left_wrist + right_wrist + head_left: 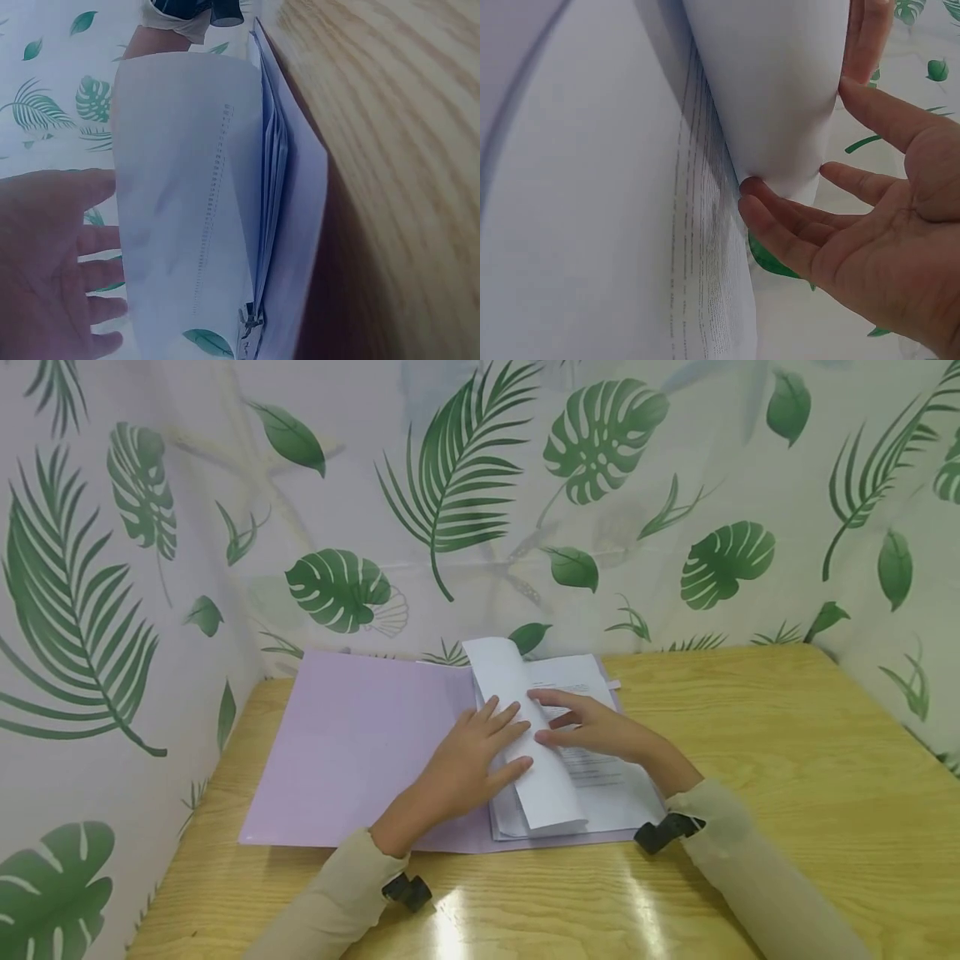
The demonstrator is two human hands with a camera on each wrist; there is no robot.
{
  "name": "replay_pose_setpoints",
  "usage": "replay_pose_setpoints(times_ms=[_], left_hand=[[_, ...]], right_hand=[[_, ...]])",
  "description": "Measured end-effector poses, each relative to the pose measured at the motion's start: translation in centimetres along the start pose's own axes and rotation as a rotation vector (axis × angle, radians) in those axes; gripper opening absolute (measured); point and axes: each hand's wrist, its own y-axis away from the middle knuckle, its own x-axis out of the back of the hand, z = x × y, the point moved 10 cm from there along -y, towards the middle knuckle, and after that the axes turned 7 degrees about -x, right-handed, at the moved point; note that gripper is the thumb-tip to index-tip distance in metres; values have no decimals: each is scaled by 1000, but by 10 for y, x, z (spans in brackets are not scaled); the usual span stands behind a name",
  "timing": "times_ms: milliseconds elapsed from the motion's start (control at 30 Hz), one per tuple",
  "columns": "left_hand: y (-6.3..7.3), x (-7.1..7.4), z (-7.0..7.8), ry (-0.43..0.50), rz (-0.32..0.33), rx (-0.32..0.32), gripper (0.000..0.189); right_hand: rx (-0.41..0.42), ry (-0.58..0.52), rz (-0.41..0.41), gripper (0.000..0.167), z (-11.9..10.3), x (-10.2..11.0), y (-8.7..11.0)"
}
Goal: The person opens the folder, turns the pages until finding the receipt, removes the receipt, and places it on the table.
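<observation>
A lilac folder lies spread on the table, with a stack of printed papers in its right half. One white sheet bows up from the stack in a curve toward the left. My left hand, fingers spread, touches the curved sheet from its left side. On the sheet's right side, my right hand touches it with extended thumb and fingertips. In the left wrist view, a metal clasp shows at the paper edge by the folder spine. Faint print runs along the sheet there.
The wooden table extends right of the folder and in front of it. A leaf-patterned cloth hangs along the back and both sides. Dark wrist straps sit on both sleeves.
</observation>
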Motion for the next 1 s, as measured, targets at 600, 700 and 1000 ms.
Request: replay_pose_setpoints(times_ms=[600, 700, 1000], left_hand=[[19, -2, -31, -39, -265, 264, 81], [19, -3, -29, -46, -273, 250, 82], [20, -13, -23, -52, -303, 147, 72]], right_hand=[[32, -54, -106, 77, -15, -29, -2], [43, -45, -132, 76, -16, -35, -2], [97, 1, -171, 73, -23, -45, -2]])
